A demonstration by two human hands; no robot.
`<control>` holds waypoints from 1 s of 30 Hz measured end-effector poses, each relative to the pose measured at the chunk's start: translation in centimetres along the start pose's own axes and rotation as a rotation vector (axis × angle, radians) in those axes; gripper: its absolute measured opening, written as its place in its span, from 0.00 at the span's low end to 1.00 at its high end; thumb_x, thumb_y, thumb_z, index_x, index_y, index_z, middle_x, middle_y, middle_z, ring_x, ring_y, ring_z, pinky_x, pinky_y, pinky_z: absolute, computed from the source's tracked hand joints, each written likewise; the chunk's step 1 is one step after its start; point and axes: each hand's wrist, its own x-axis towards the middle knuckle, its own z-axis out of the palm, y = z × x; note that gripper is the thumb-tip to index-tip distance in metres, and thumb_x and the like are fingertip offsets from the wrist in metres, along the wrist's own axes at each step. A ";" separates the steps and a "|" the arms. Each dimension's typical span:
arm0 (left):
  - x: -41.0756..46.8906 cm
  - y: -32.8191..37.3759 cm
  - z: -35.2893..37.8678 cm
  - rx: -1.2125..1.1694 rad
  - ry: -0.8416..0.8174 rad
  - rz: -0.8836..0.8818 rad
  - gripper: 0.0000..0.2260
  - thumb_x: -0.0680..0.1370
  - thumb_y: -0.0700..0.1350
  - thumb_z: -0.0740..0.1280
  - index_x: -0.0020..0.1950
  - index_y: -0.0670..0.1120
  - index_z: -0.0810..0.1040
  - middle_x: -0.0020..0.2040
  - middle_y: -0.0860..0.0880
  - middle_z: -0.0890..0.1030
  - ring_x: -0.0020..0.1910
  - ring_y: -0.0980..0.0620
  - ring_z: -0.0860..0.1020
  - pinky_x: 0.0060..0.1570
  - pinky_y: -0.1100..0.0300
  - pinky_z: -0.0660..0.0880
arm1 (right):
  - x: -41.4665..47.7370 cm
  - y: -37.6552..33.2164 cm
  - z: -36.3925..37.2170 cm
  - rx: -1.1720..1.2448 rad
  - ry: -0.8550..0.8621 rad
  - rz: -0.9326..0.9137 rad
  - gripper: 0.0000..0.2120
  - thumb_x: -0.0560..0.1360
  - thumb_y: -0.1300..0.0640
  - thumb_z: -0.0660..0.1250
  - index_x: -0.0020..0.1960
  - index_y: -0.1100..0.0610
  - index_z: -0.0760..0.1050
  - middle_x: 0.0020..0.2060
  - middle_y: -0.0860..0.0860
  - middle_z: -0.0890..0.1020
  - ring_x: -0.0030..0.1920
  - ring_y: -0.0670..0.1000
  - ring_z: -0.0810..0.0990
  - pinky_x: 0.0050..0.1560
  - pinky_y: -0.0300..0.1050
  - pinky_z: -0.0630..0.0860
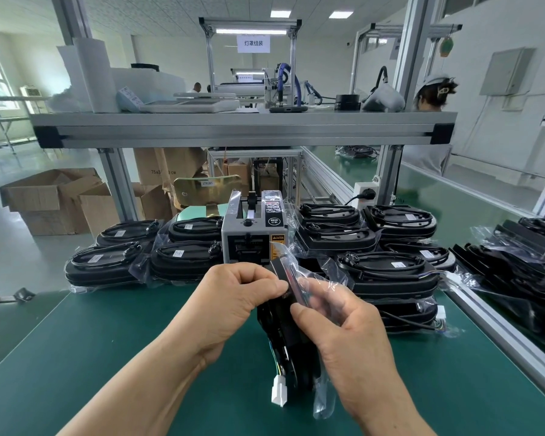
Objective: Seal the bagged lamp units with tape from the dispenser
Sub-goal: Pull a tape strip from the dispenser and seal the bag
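well, a bagged lamp [285, 338] stands on its edge on the green mat [107, 357], just in front of the tape dispenser [253, 237], and both hands are on its upper end. the left hand [233, 305] has its fingers curled, with thumb and forefinger pinching the top of the black unit through the plastic. the right hand [343, 338] grips the loose clear flap of the bag, thumb on the near side and the other fingers behind the film, showing through it. whether a strip of tape sits between any of the fingers, i cannot tell. a white plug [280, 393] on thin coloured wires hangs at the lower end of the lamp, close to the mat.

the dispenser is a grey box with a black slot in front and a yellow caution label, set at the back of the mat between piles of lamps. to its left lie the left stacks [117, 265] of bagged lamps, each with a black cord coiled on top and a small white label. to its right the right stacks [387, 272] rise a little higher, near the right hand. a metal shelf [242, 127] runs across above. open cardboard boxes [54, 199] sit on the floor at the left. far off on the right, a person [434, 92] is seen from behind, with a clip in the hair.
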 end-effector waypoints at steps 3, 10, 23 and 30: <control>-0.1 0.0 0.0 0.008 -0.002 -0.001 0.05 0.68 0.46 0.75 0.35 0.45 0.83 0.32 0.53 0.79 0.29 0.62 0.72 0.40 0.64 0.67 | 0.0 -0.1 0.0 0.011 0.002 0.002 0.16 0.71 0.60 0.77 0.51 0.40 0.83 0.46 0.51 0.82 0.49 0.50 0.82 0.41 0.39 0.81; 0.0 -0.2 -0.1 0.021 0.005 -0.001 0.05 0.70 0.44 0.75 0.35 0.44 0.83 0.32 0.52 0.79 0.30 0.61 0.73 0.40 0.64 0.69 | 0.0 -0.1 0.1 0.017 -0.005 0.024 0.15 0.71 0.59 0.77 0.51 0.42 0.84 0.45 0.51 0.81 0.49 0.51 0.82 0.42 0.40 0.82; -0.7 -0.8 -0.3 -0.161 0.072 0.107 0.08 0.63 0.47 0.80 0.35 0.46 0.84 0.35 0.49 0.82 0.35 0.57 0.78 0.43 0.63 0.74 | -0.3 -0.5 0.3 0.045 0.002 0.020 0.16 0.70 0.61 0.77 0.49 0.40 0.84 0.41 0.48 0.80 0.44 0.49 0.81 0.45 0.43 0.82; -0.9 -0.4 -0.3 -0.008 -0.014 0.132 0.07 0.68 0.48 0.77 0.37 0.45 0.84 0.35 0.49 0.82 0.35 0.58 0.77 0.39 0.70 0.74 | -0.4 -0.9 0.2 0.045 0.020 0.035 0.14 0.69 0.59 0.77 0.49 0.43 0.85 0.47 0.53 0.82 0.48 0.52 0.82 0.47 0.44 0.83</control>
